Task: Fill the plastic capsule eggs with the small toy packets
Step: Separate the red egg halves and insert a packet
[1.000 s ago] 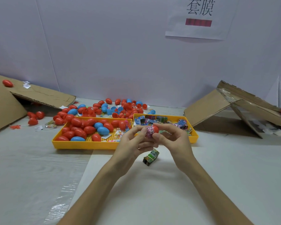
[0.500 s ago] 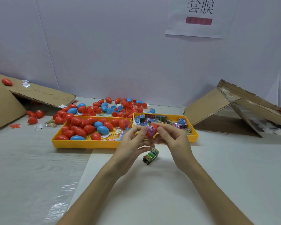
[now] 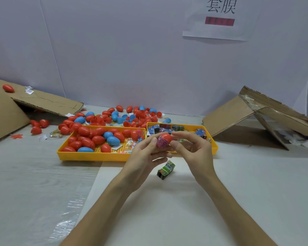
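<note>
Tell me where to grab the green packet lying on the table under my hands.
Pinch the green packet across its two long sides, coming straight down from above. It lies flat on the white sheet, slanted near-left to far-right, with bare space along both long edges.

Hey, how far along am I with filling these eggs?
Done: can't tell; closed eggs lie in the left tray, but their contents are hidden. In hand: the left hand holds a red egg with a pink packet on it, the right hand close beside. Left: a green packet on the table, more packets in the right tray, and many loose eggs behind.
</note>
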`<state>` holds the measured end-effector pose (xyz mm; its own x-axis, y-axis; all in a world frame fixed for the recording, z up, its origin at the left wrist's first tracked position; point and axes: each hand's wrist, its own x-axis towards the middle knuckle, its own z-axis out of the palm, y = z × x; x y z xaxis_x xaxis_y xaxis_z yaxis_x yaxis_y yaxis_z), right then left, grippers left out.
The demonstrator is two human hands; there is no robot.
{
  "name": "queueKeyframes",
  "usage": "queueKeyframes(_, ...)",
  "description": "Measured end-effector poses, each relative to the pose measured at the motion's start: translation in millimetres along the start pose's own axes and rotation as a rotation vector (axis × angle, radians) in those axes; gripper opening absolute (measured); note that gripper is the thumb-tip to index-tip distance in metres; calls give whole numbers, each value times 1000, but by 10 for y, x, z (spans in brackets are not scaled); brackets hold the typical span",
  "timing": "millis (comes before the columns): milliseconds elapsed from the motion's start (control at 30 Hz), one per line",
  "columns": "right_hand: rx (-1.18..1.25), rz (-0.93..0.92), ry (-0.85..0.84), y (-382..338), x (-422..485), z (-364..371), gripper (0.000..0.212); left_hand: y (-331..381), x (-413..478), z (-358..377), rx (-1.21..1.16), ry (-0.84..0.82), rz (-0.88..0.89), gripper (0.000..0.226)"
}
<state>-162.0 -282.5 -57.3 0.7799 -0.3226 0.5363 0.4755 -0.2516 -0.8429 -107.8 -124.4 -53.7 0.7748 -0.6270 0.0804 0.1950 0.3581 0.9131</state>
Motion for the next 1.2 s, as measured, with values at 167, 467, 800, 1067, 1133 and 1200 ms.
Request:
queueKeyframes(167, -14, 18, -47, -4, -3, 3, 30, 15, 9, 20, -4, 27, -10, 30)
queueKeyframes(467, -19, 13, -56, -16, 9, -10, 29, -21, 6, -15, 61, -33, 61, 38)
queueKeyframes(800, 18, 57, -69, -57, 3, -12, 19, -44, 32, -9, 163, -22, 102, 47)
queueKeyframes(1067, -142, -4, -36, 6, -18, 29, 25, -84, 73, -76, 248, 268, 166, 22)
queueKeyframes(1133, -185, -35, -27, 26, -27, 39, 29, -100, 85, -104, 323, 339, 209, 11)
queueKeyframes(1200, -169, -37, -26, 35, -38, 49, 32, -95, 87, -122, 346, 364, 209, 7)
